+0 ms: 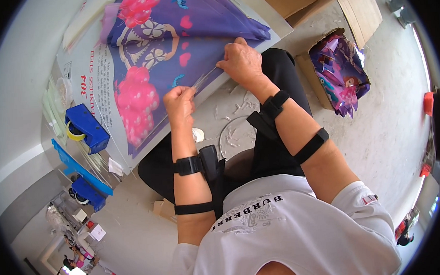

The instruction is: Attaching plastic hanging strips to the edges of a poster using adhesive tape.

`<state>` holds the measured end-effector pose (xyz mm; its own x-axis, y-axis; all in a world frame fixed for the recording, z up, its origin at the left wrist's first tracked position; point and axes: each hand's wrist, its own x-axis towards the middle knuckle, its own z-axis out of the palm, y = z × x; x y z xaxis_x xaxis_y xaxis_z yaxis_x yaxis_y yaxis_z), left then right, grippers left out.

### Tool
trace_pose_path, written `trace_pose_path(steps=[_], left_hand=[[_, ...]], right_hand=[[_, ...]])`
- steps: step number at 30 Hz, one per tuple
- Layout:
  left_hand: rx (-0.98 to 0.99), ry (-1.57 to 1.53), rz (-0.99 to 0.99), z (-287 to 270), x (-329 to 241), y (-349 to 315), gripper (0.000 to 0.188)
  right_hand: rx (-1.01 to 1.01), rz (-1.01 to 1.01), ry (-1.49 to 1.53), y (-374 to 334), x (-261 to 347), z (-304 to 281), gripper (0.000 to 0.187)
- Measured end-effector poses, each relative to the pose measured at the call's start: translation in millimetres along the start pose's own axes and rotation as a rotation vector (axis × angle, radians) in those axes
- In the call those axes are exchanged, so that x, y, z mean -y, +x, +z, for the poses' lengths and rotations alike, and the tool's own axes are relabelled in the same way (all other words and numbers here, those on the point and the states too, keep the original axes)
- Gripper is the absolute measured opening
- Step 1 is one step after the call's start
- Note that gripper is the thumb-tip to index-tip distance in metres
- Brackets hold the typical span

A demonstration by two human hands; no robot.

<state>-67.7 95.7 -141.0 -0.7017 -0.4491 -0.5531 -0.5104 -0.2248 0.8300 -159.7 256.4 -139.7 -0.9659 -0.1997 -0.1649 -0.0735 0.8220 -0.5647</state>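
A purple printed plastic sheet (167, 56) with pink balloon clusters lies over the table in front of me, one fold of it gathered toward the right. My left hand (180, 106) is closed at its near edge, fingertips pinching a few thin, pale strips (205, 79). These strips slant up toward the thumb of my right hand (242, 63). That hand is curled at the sheet's near right edge; whatever its fingers hold is hidden. Both wrists and forearms wear black straps.
A blue tape dispenser (87, 128) stands at the table's left edge, with another blue dispenser (87, 192) beyond. On the floor to the right, a cardboard box (321, 86) holds crumpled purple film. A larger open carton (292, 1) stands behind it. Pale scraps (243, 104) litter the floor.
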Motion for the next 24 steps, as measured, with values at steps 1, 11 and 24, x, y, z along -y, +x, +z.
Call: trace_pose_path(steps=[1, 11, 24], left_hand=[[-0.002, -0.001, 0.001, -8, 0, -2, 0.008], [0.009, 0.039, -0.003, -37, -14, -11, 0.011], [0.168, 0.047, 0.146, -23, -25, -6, 0.011]], right_hand=[[0.013, 0.009, -0.002, 0, 0, 0, 0.028], [0.039, 0.023, -0.008, 0, 2, -1, 0.027], [-0.040, -0.036, 0.013, -7, 0, 12, 0.019]])
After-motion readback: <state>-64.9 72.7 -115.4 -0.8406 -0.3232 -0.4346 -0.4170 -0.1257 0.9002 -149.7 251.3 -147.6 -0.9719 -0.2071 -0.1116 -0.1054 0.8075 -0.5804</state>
